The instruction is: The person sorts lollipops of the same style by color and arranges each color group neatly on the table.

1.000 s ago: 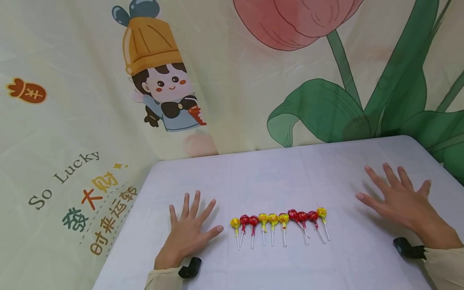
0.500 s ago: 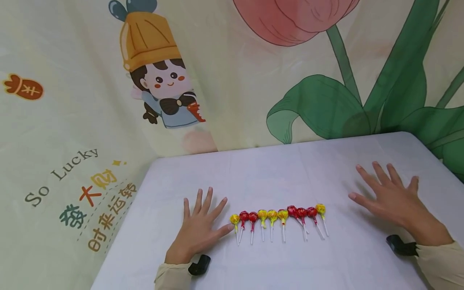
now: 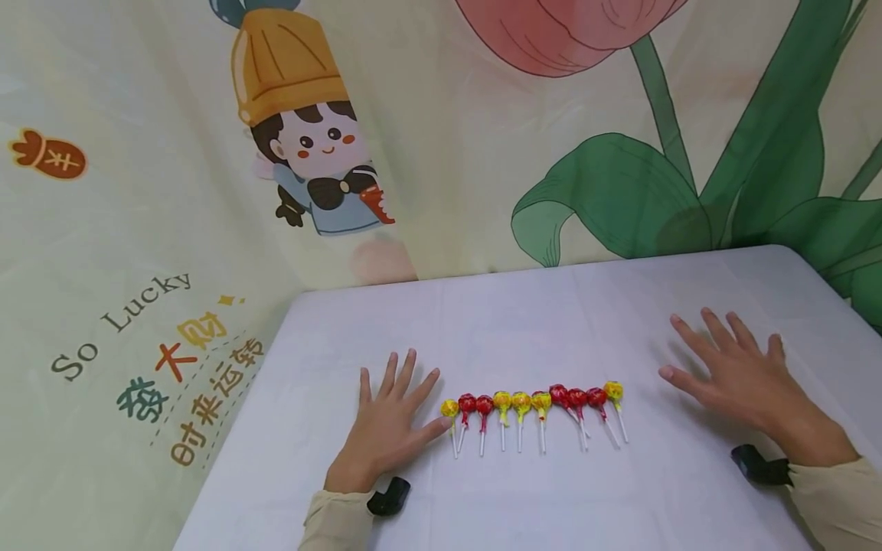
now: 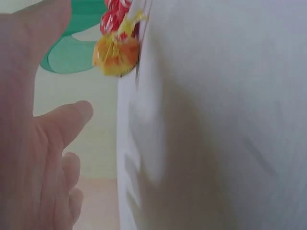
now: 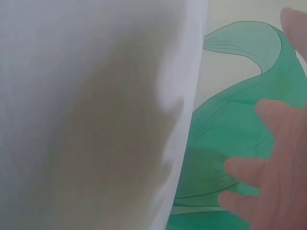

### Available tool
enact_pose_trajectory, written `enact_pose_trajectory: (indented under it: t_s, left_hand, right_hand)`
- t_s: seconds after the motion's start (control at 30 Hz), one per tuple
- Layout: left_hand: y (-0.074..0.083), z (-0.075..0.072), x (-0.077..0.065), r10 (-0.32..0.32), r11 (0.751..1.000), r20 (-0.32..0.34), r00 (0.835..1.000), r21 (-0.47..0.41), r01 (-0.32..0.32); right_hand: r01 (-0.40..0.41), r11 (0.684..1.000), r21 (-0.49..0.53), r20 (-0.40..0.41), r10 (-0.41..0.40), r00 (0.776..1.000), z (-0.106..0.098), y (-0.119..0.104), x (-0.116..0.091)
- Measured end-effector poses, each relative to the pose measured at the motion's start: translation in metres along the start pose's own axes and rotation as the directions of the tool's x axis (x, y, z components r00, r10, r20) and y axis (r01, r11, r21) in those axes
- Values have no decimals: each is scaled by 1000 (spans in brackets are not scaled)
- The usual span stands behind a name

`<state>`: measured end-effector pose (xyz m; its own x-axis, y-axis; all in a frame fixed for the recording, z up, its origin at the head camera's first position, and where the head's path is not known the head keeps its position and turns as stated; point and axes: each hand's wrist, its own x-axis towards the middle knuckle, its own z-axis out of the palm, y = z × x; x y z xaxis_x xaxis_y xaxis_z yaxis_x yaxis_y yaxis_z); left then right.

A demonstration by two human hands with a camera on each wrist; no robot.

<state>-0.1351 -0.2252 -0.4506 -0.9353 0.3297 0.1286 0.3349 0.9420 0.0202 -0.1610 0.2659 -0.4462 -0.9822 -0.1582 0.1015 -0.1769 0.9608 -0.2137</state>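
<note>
A row of lollipops in red and yellow wrappers lies across the white table, white sticks toward the person. At its left end is a yellow lollipop [image 3: 449, 409], with a red lollipop [image 3: 467, 403] beside it; another yellow lollipop [image 3: 613, 391] ends the row on the right. My left hand [image 3: 389, 431] spreads its fingers, palm down, just left of the row, the thumb tip overlapping the end lollipop in the head view. Farther off to the right, my right hand [image 3: 744, 380] is also spread flat above the cloth and holds nothing. Both cast shadows on the cloth.
A white cloth covers the table [image 3: 524, 505]. Behind it hangs a printed backdrop [image 3: 441, 153] with a cartoon figure, a tulip and lettering. Each wrist wears a black camera, one by the left sleeve [image 3: 338, 520], one by the right sleeve [image 3: 827, 490].
My left hand has moved right, up to the left end of the lollipop row. My right hand has shifted slightly left. The lollipops keep their places, and the head view has tilted a little.
</note>
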Motion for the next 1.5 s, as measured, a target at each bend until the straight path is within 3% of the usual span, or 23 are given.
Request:
enact_pose_trajectory:
  t_s: [0.3, 0.53, 0.73, 1.13, 1.37, 1.5]
  left_hand:
    - [12, -4, 6, 24, 1000, 42, 999, 14, -25]
    - [9, -2, 9, 58, 997, -26, 998, -50, -60]
    - [7, 0, 14, 64, 989, -94, 993, -128, -76]
    - [7, 8, 13, 4, 976, -118, 993, -216, -30]
    - [2, 9, 13, 6, 930, -100, 995, -364, -42]
    - [2, 9, 14, -7, 903, -91, 996, -429, -33]
  right_hand:
    - [28, 1000, 0, 49, -28, 998, -2, -7, 0]
    - [26, 999, 26, 74, -28, 997, -7, -6, 1]
    - [-16, 991, 133, 81, 5, 997, -8, -12, 1]
    - [61, 924, 378, 28, -77, 997, 0, -20, 6]
    - [-21, 851, 525, 144, -64, 987, -2, -33, 4]
    - [-30, 829, 558, 169, -78, 983, -3, -38, 3]
